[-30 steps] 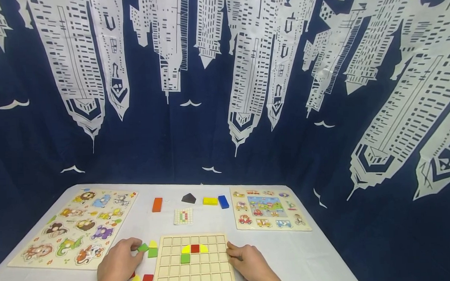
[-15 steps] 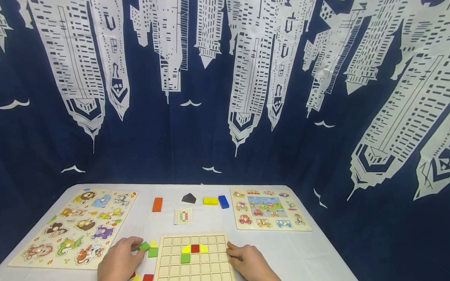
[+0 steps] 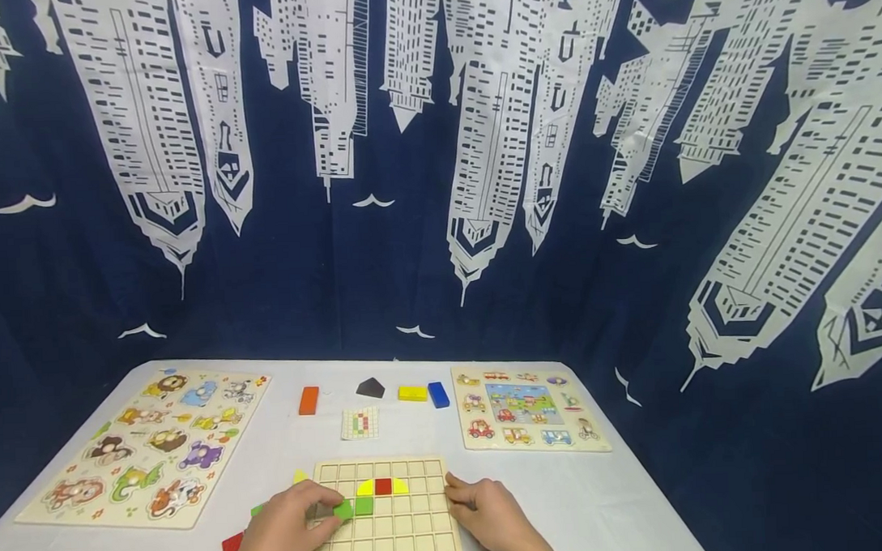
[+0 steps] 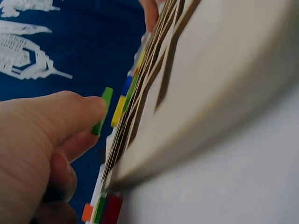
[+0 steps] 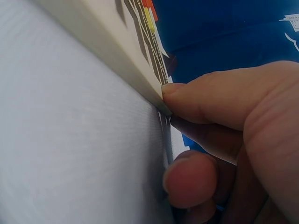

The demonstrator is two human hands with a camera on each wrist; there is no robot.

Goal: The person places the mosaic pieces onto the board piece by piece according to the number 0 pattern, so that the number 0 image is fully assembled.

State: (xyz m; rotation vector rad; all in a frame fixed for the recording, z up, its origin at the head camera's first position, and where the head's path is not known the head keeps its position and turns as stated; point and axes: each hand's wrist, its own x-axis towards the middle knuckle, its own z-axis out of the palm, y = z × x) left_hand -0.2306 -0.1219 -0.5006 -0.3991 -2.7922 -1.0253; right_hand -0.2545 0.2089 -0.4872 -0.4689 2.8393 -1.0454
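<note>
My left hand (image 3: 285,526) pinches a green square tile (image 3: 343,510) between thumb and finger, over the left part of a wooden grid board (image 3: 424,545). The left wrist view shows this tile (image 4: 107,99) held up on edge, apart from the board. Just right of it, a green square (image 3: 364,506) sits in a cell. Above that, a red square (image 3: 383,487) lies between two yellow rounded pieces (image 3: 400,486). My right hand (image 3: 493,513) holds the board's right edge; in the right wrist view the thumb and a finger pinch the board's rim (image 5: 161,100).
Loose tiles lie left of the board, among them a red one (image 3: 232,546), partly hidden by my left hand. Behind the board is a small pattern card (image 3: 361,424) and coloured blocks (image 3: 412,394). An animal puzzle (image 3: 141,448) lies left, a vehicle puzzle (image 3: 529,406) right.
My left hand has carried the green tile rightward from the loose pieces to over the board, beside the seated green square. The right hand stays on the edge.
</note>
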